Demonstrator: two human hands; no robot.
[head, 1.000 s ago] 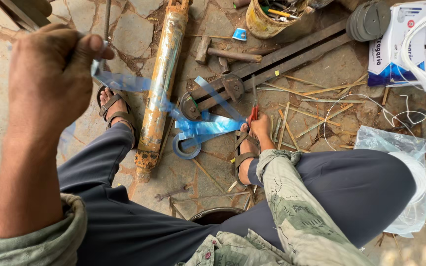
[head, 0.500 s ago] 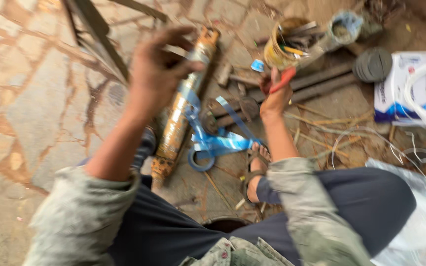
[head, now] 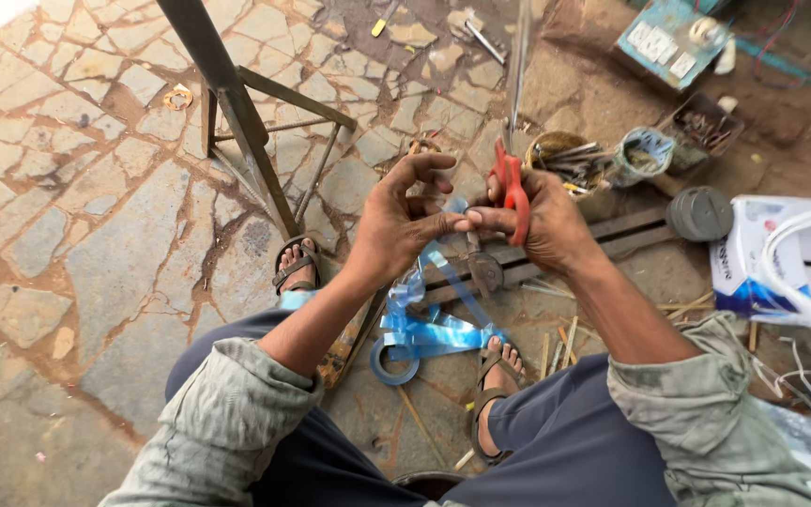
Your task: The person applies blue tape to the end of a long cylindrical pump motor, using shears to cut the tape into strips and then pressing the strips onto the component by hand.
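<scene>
My right hand [head: 542, 225] grips red-handled scissors [head: 512, 188], whose long blades point up and away. My left hand [head: 404, 225] is raised beside it, fingers spread, its fingertips meeting those of the right hand and pinching the end of a blue plastic strip [head: 434, 310]. The strip hangs down to a loose tangle and a blue ring [head: 394, 361] on the ground between my sandalled feet. A rusty metal cylinder [head: 354, 338] lies under my left forearm, mostly hidden.
A metal stand [head: 237, 113] rises at the left. A tin of tools [head: 565, 160], a small cup [head: 645, 155], a dark disc [head: 701, 214], a steel bar [head: 593, 249] and a white bag with tubing [head: 790, 263] lie to the right on stone paving.
Both hands have come together in front of me. The right hand has lifted the scissors upright, and the left has left the cylinder to meet it. The view has tilted upward.
</scene>
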